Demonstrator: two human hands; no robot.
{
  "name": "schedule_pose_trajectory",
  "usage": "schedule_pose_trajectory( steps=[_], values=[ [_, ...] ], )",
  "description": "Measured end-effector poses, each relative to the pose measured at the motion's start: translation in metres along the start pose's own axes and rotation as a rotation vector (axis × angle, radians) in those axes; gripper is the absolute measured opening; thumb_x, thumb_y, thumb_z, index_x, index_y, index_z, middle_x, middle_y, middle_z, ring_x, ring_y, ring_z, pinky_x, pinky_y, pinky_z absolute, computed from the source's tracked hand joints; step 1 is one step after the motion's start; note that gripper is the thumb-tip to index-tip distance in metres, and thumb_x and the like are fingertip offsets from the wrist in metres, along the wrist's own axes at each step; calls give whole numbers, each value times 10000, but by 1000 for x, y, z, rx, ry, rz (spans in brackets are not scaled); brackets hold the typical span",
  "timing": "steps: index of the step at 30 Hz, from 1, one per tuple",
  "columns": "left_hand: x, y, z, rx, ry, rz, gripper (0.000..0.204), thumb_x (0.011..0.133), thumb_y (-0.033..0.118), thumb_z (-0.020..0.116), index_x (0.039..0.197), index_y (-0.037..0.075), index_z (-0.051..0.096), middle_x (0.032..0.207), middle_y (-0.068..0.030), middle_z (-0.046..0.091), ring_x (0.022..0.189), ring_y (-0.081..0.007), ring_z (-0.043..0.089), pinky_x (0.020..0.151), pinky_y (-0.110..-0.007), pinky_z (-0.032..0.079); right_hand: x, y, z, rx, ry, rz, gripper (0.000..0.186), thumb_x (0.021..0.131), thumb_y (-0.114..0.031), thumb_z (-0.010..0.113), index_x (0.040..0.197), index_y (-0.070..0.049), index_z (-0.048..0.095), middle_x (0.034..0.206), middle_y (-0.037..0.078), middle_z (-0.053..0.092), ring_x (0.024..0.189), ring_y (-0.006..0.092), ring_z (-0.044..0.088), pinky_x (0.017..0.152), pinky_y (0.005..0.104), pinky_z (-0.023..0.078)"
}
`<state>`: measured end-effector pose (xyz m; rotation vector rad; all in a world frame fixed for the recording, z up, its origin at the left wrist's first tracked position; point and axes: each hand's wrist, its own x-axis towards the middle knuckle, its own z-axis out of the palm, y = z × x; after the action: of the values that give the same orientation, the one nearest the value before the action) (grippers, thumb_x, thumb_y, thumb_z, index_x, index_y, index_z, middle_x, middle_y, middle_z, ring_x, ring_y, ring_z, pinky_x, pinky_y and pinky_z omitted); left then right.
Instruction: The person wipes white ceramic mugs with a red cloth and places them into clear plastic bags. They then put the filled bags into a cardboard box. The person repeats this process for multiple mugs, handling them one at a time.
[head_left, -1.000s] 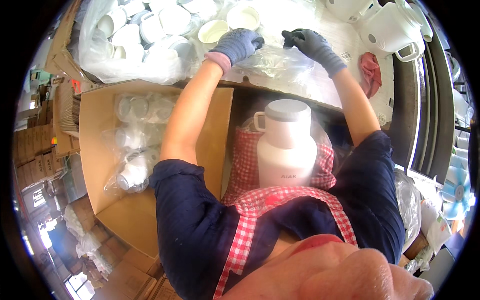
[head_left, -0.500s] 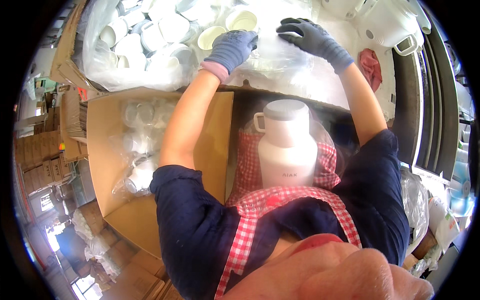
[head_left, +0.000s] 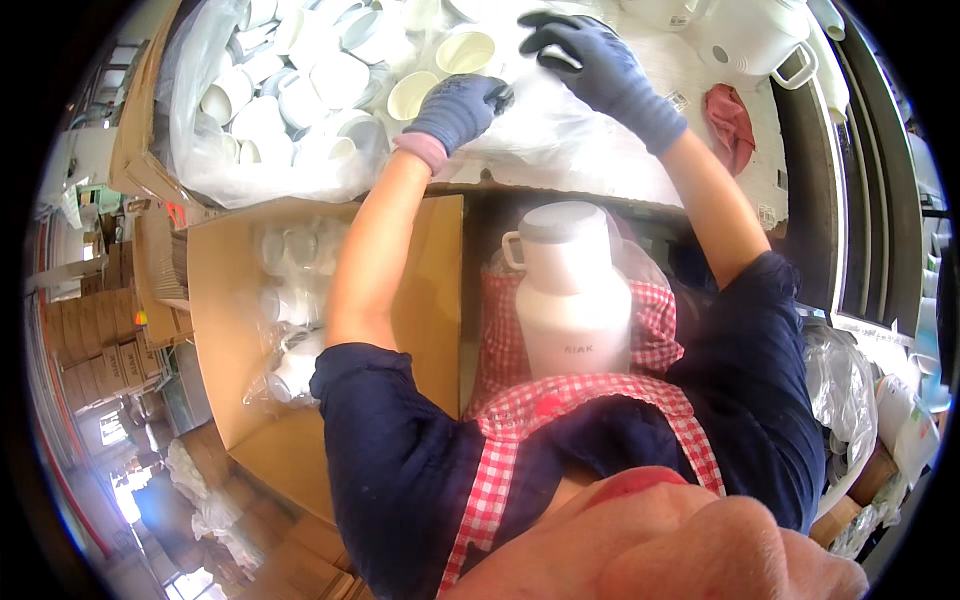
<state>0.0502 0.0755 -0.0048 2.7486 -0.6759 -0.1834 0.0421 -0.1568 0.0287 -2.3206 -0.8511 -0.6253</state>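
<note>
My left hand [head_left: 460, 112], in a grey-blue glove, is closed with its fingers pinched together at the edge of a clear plastic bag [head_left: 545, 125] on the bench. To the right and a little farther off, my right hand [head_left: 592, 68] is raised over the plastic, its gloved fingers apart and bent. Beside my left hand stand a cream-lined cup [head_left: 411, 97] and, just beyond it, another cup [head_left: 466, 50]. A large white insulated jug [head_left: 573, 315] with a grey lid and side handle stands upright close against my red-checked apron.
A plastic-lined box [head_left: 270, 185] full of white cups is at the far left. Below it, an open cardboard carton [head_left: 225, 330] holds bagged white pieces [head_left: 293, 370]. A red cloth [head_left: 730, 128] and more white jugs [head_left: 765, 45] are on the right of the bench [head_left: 640, 185].
My right hand has moved left and a little farther away, over the plastic. My left hand stays closed near the cups. The view has shifted slightly.
</note>
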Motion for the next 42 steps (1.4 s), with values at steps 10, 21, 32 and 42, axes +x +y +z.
schedule_pose_trajectory(
  steps=[10, 21, 32, 42],
  values=[
    [9, 48, -42, -1226, -230, 77, 142, 868, 151, 727, 807, 83, 619, 792, -13, 683, 589, -24, 493, 517, -179, 367, -125, 18, 21, -101, -165, 158, 279, 916, -357, 613, 1107, -176, 706, 1150, 75, 665, 1143, 268, 572, 1020, 425, 440],
    [-49, 117, -61, -277, 70, 75, 430, 739, 216, 834, 1049, -27, 661, 814, -75, 672, 715, -137, 574, 710, -291, 500, -116, -7, -58, 673, 160, 567, 282, 824, -163, 766, 1014, 31, 687, 896, 77, 711, 784, 123, 645, 729, 277, 519],
    [-105, -59, -14, -15, 834, 118, 191, 889, 26, 590, 1065, -26, 646, 1069, -154, 671, 948, -249, 664, 855, -342, 542, -165, 111, -67, 946, 413, 838, 327, 866, -204, 743, 1153, -107, 620, 874, 37, 698, 653, 139, 658, 521, 275, 526],
    [-180, -103, -73, 158, 600, 115, 285, 1001, 196, 494, 1205, 6, 554, 1073, -127, 635, 959, -246, 630, 852, -356, 511, -45, 10, 34, -283, -372, -380, 447, 922, -239, 581, 1362, -179, 534, 1395, 92, 527, 1242, 291, 528, 1026, 413, 442]
  ],
)
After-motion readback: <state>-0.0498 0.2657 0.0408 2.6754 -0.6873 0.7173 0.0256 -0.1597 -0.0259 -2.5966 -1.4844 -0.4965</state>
